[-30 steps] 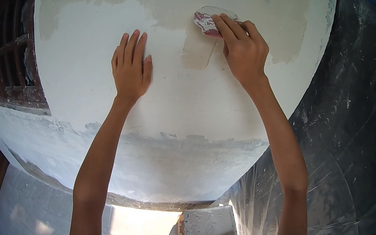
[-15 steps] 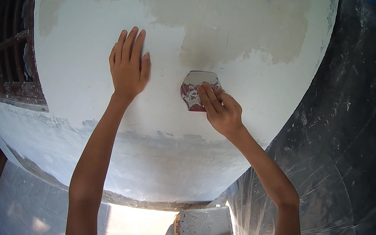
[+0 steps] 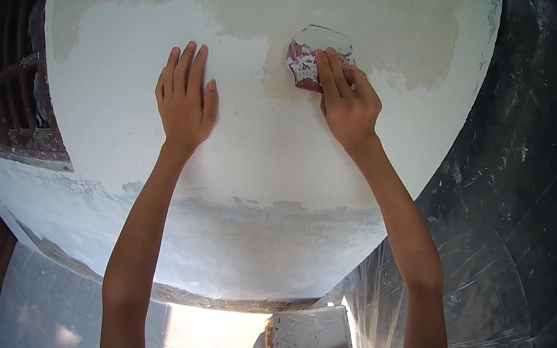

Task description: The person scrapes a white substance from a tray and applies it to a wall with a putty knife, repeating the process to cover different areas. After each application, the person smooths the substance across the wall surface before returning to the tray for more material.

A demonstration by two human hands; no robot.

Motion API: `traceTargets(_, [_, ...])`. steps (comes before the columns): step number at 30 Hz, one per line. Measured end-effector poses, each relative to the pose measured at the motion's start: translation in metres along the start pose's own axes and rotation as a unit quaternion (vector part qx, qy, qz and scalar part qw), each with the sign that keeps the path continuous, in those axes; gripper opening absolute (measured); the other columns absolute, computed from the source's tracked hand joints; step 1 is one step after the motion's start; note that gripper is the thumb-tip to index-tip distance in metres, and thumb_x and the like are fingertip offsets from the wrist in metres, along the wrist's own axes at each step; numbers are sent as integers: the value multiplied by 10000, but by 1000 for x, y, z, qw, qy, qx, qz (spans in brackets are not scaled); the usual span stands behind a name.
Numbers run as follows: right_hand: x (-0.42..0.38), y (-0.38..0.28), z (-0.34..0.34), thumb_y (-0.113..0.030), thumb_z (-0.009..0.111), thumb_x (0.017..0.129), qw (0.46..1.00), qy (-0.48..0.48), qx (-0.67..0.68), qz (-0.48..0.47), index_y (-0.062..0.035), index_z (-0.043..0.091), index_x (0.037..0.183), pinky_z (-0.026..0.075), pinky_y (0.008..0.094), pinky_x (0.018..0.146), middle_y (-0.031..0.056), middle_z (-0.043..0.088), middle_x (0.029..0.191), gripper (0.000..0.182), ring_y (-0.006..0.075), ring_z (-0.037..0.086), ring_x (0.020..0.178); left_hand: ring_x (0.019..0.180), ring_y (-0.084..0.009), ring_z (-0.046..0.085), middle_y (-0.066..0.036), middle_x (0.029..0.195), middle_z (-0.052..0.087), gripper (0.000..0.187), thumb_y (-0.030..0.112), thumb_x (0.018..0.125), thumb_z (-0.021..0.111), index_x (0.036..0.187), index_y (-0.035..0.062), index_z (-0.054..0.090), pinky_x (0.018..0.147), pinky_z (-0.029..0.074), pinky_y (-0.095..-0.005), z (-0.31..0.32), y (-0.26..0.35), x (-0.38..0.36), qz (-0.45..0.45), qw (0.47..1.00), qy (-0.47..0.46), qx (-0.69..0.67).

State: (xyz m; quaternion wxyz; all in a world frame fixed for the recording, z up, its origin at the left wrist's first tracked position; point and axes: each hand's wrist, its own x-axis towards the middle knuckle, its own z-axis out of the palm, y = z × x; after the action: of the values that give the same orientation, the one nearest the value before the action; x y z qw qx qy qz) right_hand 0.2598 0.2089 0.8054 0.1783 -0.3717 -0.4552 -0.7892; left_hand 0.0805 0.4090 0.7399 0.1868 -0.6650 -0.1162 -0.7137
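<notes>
My right hand point(image 3: 351, 102) grips a flat putty scraper point(image 3: 303, 60), its reddish body smeared with white filler and its pale upper edge toward the wall. The scraper lies against the wall point(image 3: 242, 126) at the lower border of a beige-grey patch point(image 3: 252, 6). My fingers press on its face; the thumb is hidden. To the left, my left hand point(image 3: 187, 101) rests flat on the white part of the wall, fingers stretched upward and holding nothing.
A tub point(image 3: 313, 335) of pale, ridged paste stands on the floor below. At left is a dark brown window grille point(image 3: 21, 81). Dark plastic sheeting point(image 3: 492, 275) hangs along the right side. A rough grey band point(image 3: 272, 219) crosses the lower wall.
My right hand has slid the scraper up the wall, from the white area to the beige-grey patch. My left hand stays flat in about the same place.
</notes>
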Motion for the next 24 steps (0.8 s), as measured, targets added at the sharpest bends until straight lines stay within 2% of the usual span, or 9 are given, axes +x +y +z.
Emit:
traceTargets(5, [-63,-51,-52,54,703,735,992,-96,70,34,-59,741,1104,509,215,536,51,750,1098,388,124,502,632,1438,-294,351,-93,1505,467,500,202,960,472,1449,101,499,1156,246,-439,0,2,1,-13,1000,2,5])
traceTargets(9, [-19,-42,-79,38,699,709,972,-139,167,91,-82,750,1080,498,236,521,44,755,1060,393,141,547,651,1438,-298,351,-91,1510,462,499,199,961,473,1450,101,496,1159,242,-442,1,1,0,-12,1000,3,3])
traceTargets(13, [53,-27,-35,-13,726,687,994,-13,108,34,-94,747,1030,504,252,544,17,747,1007,353,153,576,681,1437,-299,350,-89,1512,458,500,200,962,474,1451,101,494,1159,244,-443,0,1,2,-14,1000,2,-10])
traceTargets(16, [79,-21,4,-30,723,691,997,-18,72,22,-85,728,1042,505,259,547,11,731,1046,355,141,584,724,1445,-326,332,-125,1514,445,507,214,991,435,1475,68,451,1155,226,-458,-4,1,2,-12,1000,-24,-6])
traceTargets(21, [32,-43,18,-20,710,707,1000,0,26,-9,-29,718,1089,535,251,585,85,731,1086,383,162,585,741,1450,-323,322,-119,1520,437,511,213,989,442,1481,72,444,1155,226,-457,-1,1,2,-9,1000,-15,-15])
traceTargets(22, [25,-52,10,-5,700,718,999,-29,33,-1,-14,717,1105,545,244,600,112,735,1084,388,164,579,750,1450,-323,322,-120,1522,434,511,213,990,443,1481,72,444,1156,225,-456,-2,0,1,-7,1000,-18,-12])
traceTargets(24, [11,-64,-1,-1,698,720,998,-44,50,4,-12,719,1100,545,243,598,112,737,1075,382,162,576,743,1449,-322,323,-121,1522,433,511,210,989,445,1481,73,444,1155,227,-455,-2,-1,3,-7,1000,-16,-13])
